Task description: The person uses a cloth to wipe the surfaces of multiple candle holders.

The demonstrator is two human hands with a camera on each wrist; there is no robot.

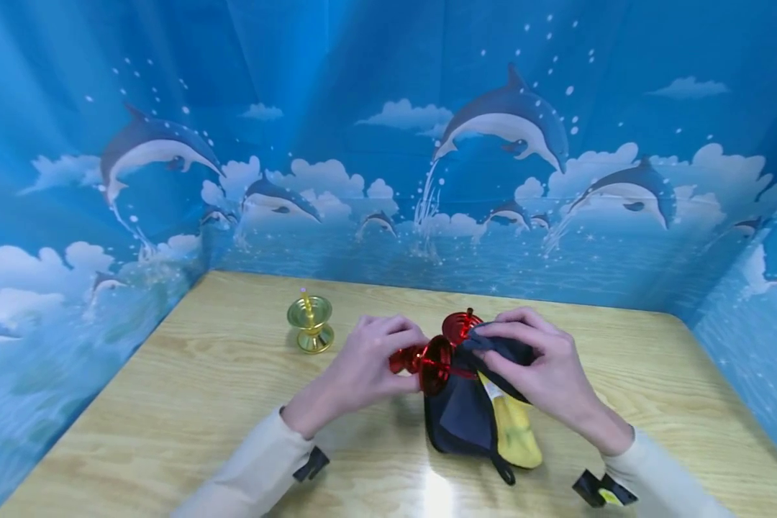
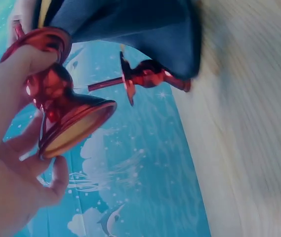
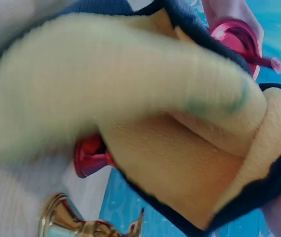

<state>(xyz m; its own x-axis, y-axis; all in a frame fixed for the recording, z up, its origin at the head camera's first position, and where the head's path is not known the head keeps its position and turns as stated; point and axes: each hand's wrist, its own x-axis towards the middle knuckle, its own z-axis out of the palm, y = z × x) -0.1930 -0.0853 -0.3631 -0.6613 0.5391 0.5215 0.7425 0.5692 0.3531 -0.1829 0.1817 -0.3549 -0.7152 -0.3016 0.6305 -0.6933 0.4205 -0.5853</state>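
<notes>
Both hands [image 1: 372,360] [image 1: 544,363] angle inward, gripping candlestick [image 1: 435,367] and dark fabric [image 1: 461,417].

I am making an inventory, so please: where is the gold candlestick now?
In the head view, the gold candlestick stands on the table, left of the left hand and toward the far edge.

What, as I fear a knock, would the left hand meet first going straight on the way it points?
The left hand, red candlestick held ahead, would probably meet the dark cloth first; the other red candlestick stands close by, depth unclear.
</notes>
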